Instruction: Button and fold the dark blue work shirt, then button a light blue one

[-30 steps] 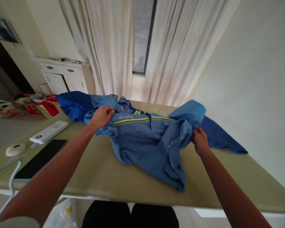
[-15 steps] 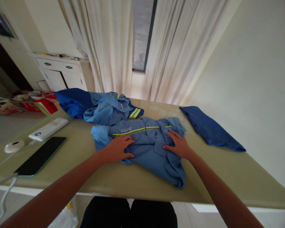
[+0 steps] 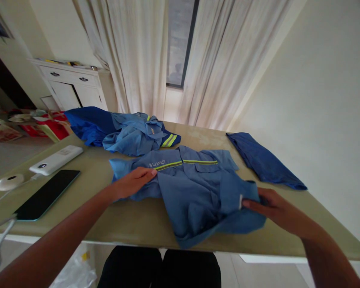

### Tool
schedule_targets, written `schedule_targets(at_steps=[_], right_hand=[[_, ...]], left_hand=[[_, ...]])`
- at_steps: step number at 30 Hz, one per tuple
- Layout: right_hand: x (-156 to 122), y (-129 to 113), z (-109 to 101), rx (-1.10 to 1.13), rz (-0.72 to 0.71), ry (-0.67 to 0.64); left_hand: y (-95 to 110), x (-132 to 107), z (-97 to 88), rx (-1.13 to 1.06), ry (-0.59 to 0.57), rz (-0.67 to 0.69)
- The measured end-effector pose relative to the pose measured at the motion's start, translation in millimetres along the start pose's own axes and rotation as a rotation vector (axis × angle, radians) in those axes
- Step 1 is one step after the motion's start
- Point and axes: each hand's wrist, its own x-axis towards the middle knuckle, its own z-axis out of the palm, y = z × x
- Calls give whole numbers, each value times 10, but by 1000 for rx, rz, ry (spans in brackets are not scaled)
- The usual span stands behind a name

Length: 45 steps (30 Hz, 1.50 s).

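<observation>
A blue work shirt (image 3: 195,182) with NJPC lettering and yellow-edged stripes across the chest lies in front of me on the table. My left hand (image 3: 135,182) is closed at its left side, thumb and fingers pinching cloth by the stripe. At the right, my right hand (image 3: 271,206) grips a lower part of the shirt, beside a small white tag, and holds it lifted and stretched sideways. Part of the fingers behind the cloth is hidden. The lower front of the shirt bunches near the table's front edge.
Another blue work garment (image 3: 132,134) with striped cuff lies crumpled at the back left. Folded dark blue trousers (image 3: 265,162) rest at the right. A phone (image 3: 48,194), a white power bank (image 3: 56,160) and cables occupy the table's (image 3: 123,224) left side.
My right hand has moved right and toward me, pulling the shirt's lower right part outward and unfolding it. My left hand has shifted slightly left and closed on the cloth.
</observation>
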Motion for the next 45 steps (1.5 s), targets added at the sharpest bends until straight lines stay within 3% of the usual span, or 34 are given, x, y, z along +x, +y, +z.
schedule_targets(at_steps=[1,3,5,6,8,10,14,16,18,21,24,26,28,30,32,34,36,38,40,42,45], right_hand=[[-72,3,-40,35,1,-58],[-27,57,-52,21,-16,-102],[261,159,38,-43,-40,-65],[470,220,118,-76,-75,-24],[940,339,320,-156,-136,124],[1381,426,530,-266,-191,178],[1960,425,843,-394,-214,171],[2116,341,935,-443,-226,74],[2219,227,996,-486,-225,-61],[2273,60,1026,-602,-197,-209],[2156,-46,927,-743,-228,-260],[1992,-86,752,-715,-287,-268],[1816,-136,501,-581,-334,-285],[1707,-223,229,-459,-353,-273],[1725,-348,15,-459,-350,-127],[1870,-467,-90,-561,-295,195],[2069,-510,-90,-664,-219,497],[2216,-414,-30,-718,-200,594],[2231,-164,51,-722,-197,551],[2100,197,145,-708,-120,468],[1747,747,305,-726,151,347]], left_hand=[[-29,60,-74,17,-6,-1],[-94,255,-149,168,108,7],[-142,493,-111,405,270,-58],[-150,597,-54,508,288,-129],[-115,713,114,629,188,-249],[-20,676,306,643,33,-182],[189,375,534,436,-114,193],[201,292,528,366,-62,169],[137,280,500,421,49,31],[20,269,537,506,57,-77],[32,181,633,409,-55,56],[100,138,613,331,-128,133],[181,189,455,325,-142,170],[268,385,173,403,-37,213],[379,715,-143,495,138,260],[516,1098,-382,529,340,240],[639,1411,-479,479,534,201],[668,1550,-442,411,573,201],[532,1481,-324,400,474,215],[231,1252,-176,464,354,171],[-340,817,24,603,296,-55]])
